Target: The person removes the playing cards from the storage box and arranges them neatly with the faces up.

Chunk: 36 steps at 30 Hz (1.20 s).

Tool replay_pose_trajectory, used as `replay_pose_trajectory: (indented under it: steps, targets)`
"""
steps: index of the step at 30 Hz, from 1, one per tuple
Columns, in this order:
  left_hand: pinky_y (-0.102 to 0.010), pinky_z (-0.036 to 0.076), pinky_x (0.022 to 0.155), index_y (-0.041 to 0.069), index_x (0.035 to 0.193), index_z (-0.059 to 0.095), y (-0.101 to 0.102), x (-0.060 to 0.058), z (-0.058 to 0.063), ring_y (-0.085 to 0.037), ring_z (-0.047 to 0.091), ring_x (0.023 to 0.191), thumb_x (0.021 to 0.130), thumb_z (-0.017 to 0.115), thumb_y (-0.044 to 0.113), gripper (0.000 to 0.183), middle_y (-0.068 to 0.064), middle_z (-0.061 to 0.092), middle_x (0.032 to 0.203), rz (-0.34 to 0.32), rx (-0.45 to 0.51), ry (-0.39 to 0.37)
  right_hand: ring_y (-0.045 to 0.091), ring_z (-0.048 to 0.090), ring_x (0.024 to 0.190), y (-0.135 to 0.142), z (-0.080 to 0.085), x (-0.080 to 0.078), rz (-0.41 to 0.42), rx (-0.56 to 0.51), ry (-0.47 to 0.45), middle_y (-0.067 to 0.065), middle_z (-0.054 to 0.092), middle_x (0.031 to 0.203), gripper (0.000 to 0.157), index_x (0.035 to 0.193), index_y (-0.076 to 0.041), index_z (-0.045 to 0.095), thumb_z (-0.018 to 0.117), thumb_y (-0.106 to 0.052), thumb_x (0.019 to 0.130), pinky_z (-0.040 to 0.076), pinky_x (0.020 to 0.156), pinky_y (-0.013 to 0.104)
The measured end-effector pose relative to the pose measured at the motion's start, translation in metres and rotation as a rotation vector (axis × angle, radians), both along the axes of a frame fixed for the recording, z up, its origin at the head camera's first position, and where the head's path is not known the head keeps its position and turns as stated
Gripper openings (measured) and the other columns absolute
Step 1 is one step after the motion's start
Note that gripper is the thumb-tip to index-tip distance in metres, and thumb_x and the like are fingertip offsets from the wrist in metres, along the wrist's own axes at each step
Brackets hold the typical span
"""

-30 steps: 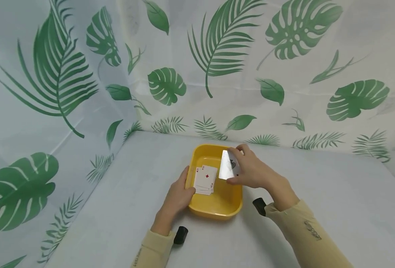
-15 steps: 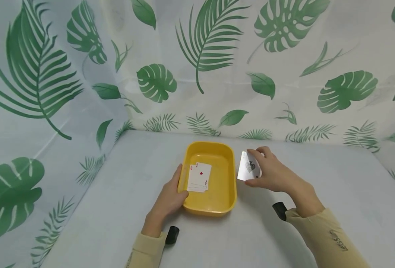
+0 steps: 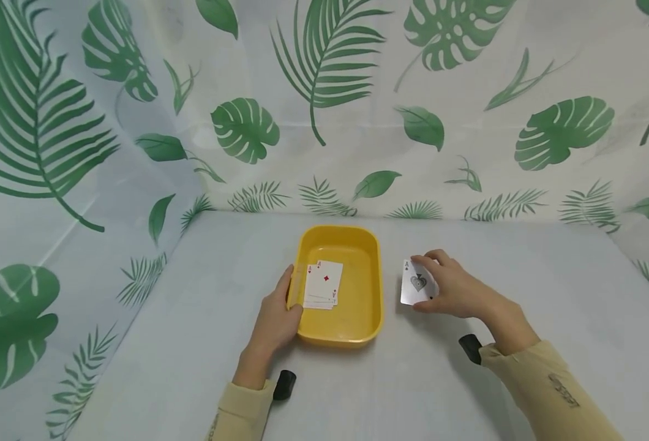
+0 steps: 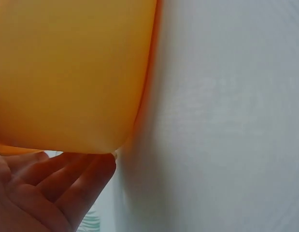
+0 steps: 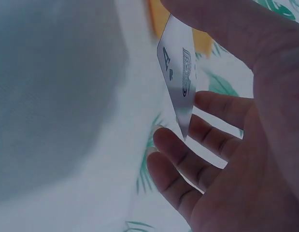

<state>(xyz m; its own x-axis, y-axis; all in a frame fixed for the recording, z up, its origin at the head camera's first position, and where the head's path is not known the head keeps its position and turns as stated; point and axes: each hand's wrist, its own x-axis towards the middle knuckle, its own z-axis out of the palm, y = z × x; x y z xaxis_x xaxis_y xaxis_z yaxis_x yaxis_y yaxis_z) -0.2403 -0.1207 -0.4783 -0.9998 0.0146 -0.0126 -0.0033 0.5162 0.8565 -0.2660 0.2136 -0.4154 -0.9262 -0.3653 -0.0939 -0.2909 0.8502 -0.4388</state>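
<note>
My left hand [image 3: 277, 320] grips the left side of a yellow plastic tub [image 3: 364, 318], thumb over the rim; in the left wrist view its fingers [image 4: 86, 186] lie against the tub's outer wall. Inside the tub, toward its left side, several playing cards [image 3: 320, 288] lie overlapped face up, with the ace of diamonds on top. To the right of the tub, my right hand [image 3: 457, 288] pinches an ace of spades [image 3: 412, 285] by its opposite edges, face up over the table. In the right wrist view that ace of spades [image 5: 180, 63] spans between thumb and fingers.
A white table surface [image 3: 357, 392] lies under the tub. Behind and to the left rise white sheets printed with green leaves [image 3: 423, 125]. A black wrist device [image 3: 284, 384] sits at the left cuff, another black device [image 3: 470, 348] at the right.
My right hand has carried the ace of spades rightward, from over the tub to beside it, and lowered it toward the table. The left hand keeps its grip on the tub.
</note>
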Motion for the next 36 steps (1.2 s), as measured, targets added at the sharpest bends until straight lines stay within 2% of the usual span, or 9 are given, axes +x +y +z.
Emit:
replay_pose_trajectory:
  steps: [7,12,17,24,36]
  targets:
    - [-0.047,0.039,0.108,0.011,0.159,0.032,0.002,0.002,0.002,-0.024,0.05,0.13,0.087,0.05,0.001,0.074,-0.01,0.045,0.154,0.025,0.024,0.055,0.044,0.039,0.123,-0.003,-0.015,-0.006,0.031,0.076,-0.009,0.021,0.042,0.144,0.085,0.149,-0.006,0.047,0.086,-0.034,0.078,0.04,0.099,0.063]
    - [-0.047,0.04,0.107,0.007,0.157,0.035,0.003,0.003,0.004,-0.025,0.052,0.129,0.087,0.05,0.0,0.072,-0.013,0.048,0.152,0.03,0.032,0.09,0.047,0.039,0.124,-0.006,-0.021,-0.01,0.034,0.102,-0.033,0.022,0.043,0.144,0.087,0.149,-0.005,0.047,0.086,-0.036,0.078,0.037,0.099,0.065]
    - [-0.047,0.039,0.107,0.006,0.157,0.035,0.004,0.004,0.004,-0.024,0.051,0.13,0.088,0.049,0.0,0.071,-0.012,0.047,0.152,0.032,0.035,0.09,0.047,0.038,0.127,-0.008,-0.025,-0.013,0.019,0.106,-0.078,0.024,0.041,0.147,0.087,0.15,-0.005,0.046,0.085,-0.037,0.079,0.036,0.101,0.067]
    - [-0.046,0.04,0.106,0.006,0.157,0.034,0.004,0.003,0.003,-0.023,0.053,0.125,0.089,0.049,0.001,0.069,-0.012,0.047,0.152,0.025,0.026,0.099,0.048,0.037,0.128,-0.01,-0.027,-0.016,0.013,0.113,-0.084,0.025,0.039,0.149,0.086,0.149,-0.004,0.046,0.084,-0.037,0.08,0.035,0.1,0.068]
    - [-0.047,0.038,0.108,0.005,0.157,0.034,0.003,0.002,0.003,-0.024,0.048,0.134,0.09,0.048,0.002,0.068,-0.011,0.045,0.154,0.023,0.023,0.102,0.05,0.036,0.129,-0.011,-0.029,-0.021,0.017,0.151,-0.087,0.025,0.039,0.151,0.087,0.149,-0.003,0.047,0.084,-0.04,0.08,0.032,0.1,0.071]
